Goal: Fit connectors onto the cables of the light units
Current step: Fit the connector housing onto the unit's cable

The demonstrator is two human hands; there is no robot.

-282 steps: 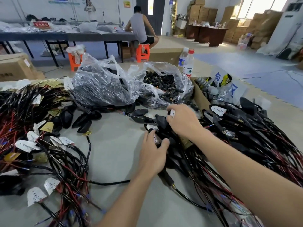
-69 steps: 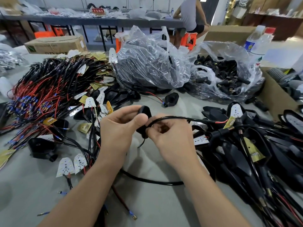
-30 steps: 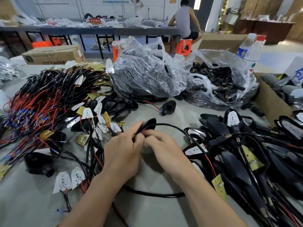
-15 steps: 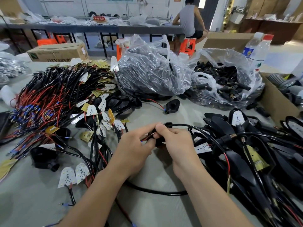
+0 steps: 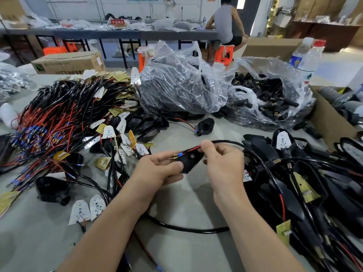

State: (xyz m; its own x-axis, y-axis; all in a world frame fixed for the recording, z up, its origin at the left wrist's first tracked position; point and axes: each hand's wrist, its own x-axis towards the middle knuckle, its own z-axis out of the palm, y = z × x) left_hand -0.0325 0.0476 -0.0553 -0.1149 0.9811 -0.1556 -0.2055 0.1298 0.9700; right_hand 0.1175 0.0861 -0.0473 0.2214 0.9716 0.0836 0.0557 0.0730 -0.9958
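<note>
While left hand point(image 5: 157, 171) grips the housing point(image 5: 191, 160), right hand point(image 5: 224, 163) pinches its cable point(image 5: 231, 142).

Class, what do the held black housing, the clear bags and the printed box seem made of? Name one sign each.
Housing: likely moulded plastic, matt black, faint sheen. Bags: thin plastic film, see-through, crinkled, glossy. Box: cardboard, dull brown, printed, folded edges.
</note>
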